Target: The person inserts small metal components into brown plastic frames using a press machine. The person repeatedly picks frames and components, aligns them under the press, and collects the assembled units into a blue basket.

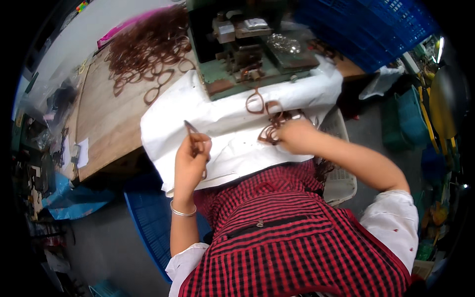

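Just near the middle of the scene, the left hand [192, 157] is raised above a white sheet [222, 119] and pinches a brown eyeglass frame [194, 137] between thumb and curled fingers, the frame standing up out of the grip and tilted to the far left. A thin metal bangle [183, 213] circles that wrist. To the right, the right hand [296, 136] lies on the sheet with its fingers closed over a small cluster of brown frames [271, 132]; whether it grips one frame or several cannot be told. One loose frame [256, 101] lies just beyond that cluster, close to the base of a worn green machine [247, 49] standing at the far edge of the sheet. Far left, a large heap of brown frames [148, 49] spreads over a wooden bench [104, 119]. A blue plastic crate [366, 29] sits at the far right, another blue crate [148, 222] lies low on the left, and a white basket [341, 178] stands under the right forearm. A red checked apron [287, 237] fills the near edge.
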Tool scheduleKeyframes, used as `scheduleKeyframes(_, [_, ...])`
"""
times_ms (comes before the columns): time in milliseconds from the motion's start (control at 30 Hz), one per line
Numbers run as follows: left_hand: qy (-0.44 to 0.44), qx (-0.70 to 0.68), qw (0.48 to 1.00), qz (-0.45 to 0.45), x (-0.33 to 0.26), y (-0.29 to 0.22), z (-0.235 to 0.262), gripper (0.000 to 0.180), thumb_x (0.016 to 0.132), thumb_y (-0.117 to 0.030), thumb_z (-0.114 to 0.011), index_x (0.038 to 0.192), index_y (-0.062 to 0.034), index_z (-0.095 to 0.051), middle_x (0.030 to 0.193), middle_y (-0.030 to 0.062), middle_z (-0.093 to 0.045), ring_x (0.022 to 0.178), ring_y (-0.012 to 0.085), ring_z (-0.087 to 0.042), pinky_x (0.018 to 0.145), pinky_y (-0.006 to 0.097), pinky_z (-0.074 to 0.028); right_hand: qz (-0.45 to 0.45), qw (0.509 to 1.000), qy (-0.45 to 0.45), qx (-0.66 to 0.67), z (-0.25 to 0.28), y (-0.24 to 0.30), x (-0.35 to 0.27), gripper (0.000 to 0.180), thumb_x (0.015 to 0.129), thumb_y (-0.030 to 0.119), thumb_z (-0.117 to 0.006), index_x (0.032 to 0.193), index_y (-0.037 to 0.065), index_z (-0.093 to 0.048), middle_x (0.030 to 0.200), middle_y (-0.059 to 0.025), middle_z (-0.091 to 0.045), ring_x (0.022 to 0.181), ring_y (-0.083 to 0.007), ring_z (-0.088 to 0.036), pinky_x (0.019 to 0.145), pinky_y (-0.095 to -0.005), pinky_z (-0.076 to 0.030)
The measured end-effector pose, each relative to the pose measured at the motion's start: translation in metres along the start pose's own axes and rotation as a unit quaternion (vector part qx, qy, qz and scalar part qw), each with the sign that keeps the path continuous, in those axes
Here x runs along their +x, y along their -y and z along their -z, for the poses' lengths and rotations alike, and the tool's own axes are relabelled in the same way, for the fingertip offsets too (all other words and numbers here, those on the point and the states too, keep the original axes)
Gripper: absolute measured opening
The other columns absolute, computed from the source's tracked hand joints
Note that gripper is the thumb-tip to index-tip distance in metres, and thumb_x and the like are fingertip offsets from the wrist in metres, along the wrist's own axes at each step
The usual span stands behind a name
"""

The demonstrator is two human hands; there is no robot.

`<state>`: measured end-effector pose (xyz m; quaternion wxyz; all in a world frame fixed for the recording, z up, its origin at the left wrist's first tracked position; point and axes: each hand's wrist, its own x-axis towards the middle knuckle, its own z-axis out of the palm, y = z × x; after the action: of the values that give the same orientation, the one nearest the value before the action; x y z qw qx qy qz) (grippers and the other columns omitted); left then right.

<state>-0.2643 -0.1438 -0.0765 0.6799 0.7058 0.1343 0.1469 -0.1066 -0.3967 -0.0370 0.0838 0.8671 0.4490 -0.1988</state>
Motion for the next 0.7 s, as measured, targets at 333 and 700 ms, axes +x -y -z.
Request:
scheduleKeyframes(333, [-0.021,0.110,0.994,0.013,-0.005,0.013,-0.006,0.011,0.089,-0.005,-0.062,0.097,0.0014,-0.059,0.077,0.0047,-0.057,0.069,0.0126,-0.053,0.066,0.025,-0.043,0.083,0.972,-0.217,-0.019,-0.092,0.035,0.075,0.029,0.084,0.030,-0.062,0.094,0.004,-0.067,0.097,-0.0111,-0.063,0.103,-0.0264,-0.056,0.084,-0.0391,-0.046])
scheduleKeyframes(700, [-0.063,0.031,0.993,0.094,-0.011,0.009,-0.005,0.013,0.083,-0.010,-0.067,0.088,-0.0005,-0.059,0.080,0.0050,-0.057,0.071,0.0142,-0.058,0.063,0.026,-0.050,-0.136,0.980,-0.147,-0.017,-0.142,-0.030,0.073,0.024,0.075,0.018,-0.057,0.081,0.002,-0.073,0.092,-0.0250,-0.067,0.096,-0.0392,-0.065,0.080,-0.0605,-0.049])
